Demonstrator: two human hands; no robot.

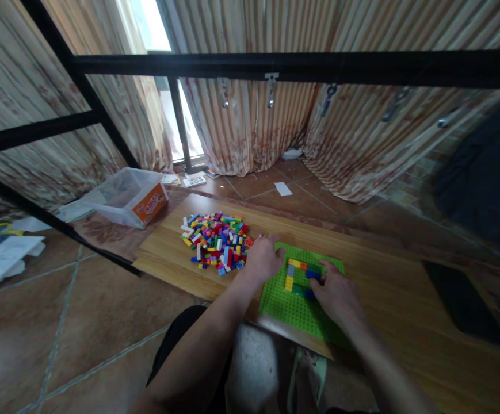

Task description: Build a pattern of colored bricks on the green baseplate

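My right hand is over the right part of a green studded baseplate. Its thumb and forefinger are around a dark blue toy brick, at the side of a rectangular outline of bricks in yellow, orange, grey, green and blue. The palm hides part of that outline. My left hand hovers between the baseplate's upper left corner and a heap of loose, many-coloured toy bricks. Its thumb stands apart from the fingers, and I see no brick held there.
The long wooden table carries a dark flat panel at right. Beyond its left end, a clear plastic bin with an orange label rests on the floor. A black metal frame with hooks crosses ahead, before striped curtains.
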